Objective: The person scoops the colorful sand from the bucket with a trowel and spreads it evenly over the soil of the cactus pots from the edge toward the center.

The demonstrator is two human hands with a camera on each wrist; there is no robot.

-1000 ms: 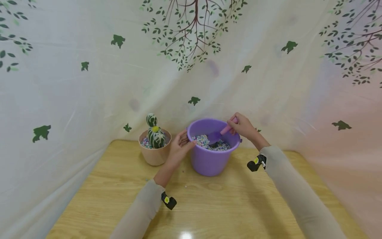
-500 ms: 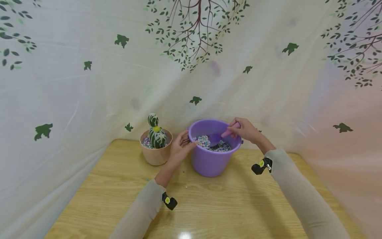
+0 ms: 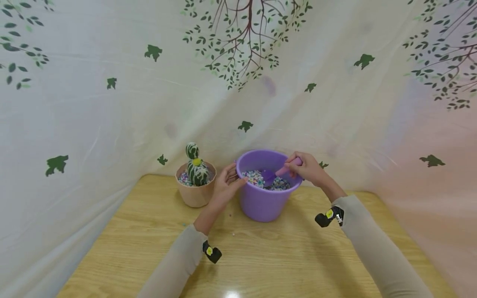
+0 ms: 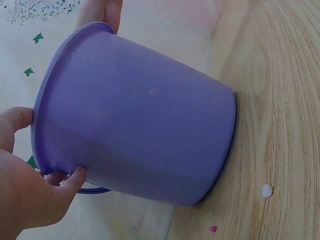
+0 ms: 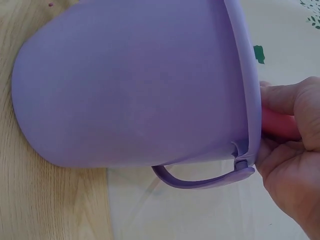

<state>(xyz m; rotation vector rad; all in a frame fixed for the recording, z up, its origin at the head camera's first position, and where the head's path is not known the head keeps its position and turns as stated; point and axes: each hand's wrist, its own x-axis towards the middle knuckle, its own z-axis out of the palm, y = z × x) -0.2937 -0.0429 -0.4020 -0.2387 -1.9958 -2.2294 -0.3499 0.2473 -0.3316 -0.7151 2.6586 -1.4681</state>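
A purple bucket (image 3: pixel 264 205) stands upright on the table, with small multicoloured beads (image 3: pixel 255 178) inside. My left hand (image 3: pixel 223 188) grips its left rim, thumb at the front; the left wrist view shows the fingers (image 4: pixel 75 179) against the bucket wall. Over the bucket's right side, my right hand (image 3: pixel 307 169) holds a toy shovel by its pink handle (image 3: pixel 282 170). The shovel's purple blade (image 3: pixel 268 179) is down among the beads, its tip hidden. In the right wrist view the rim hides all but a piece of the pink handle (image 5: pixel 280 125).
Left of the bucket is a beige pot (image 3: pixel 195 195) holding a toy cactus (image 3: pixel 197 171) and beads. A few loose beads lie on the wooden table (image 3: pixel 268 265), including a white one (image 4: pixel 267 190). The bucket's handle (image 5: pixel 200 184) hangs at the back. A leaf-printed curtain (image 3: pixel 167 103) surrounds the table.
My right hand has come down slightly, pushing the shovel lower in the bucket and tilting its handle flatter. My left hand keeps its grip on the rim. The head view has shifted a little.
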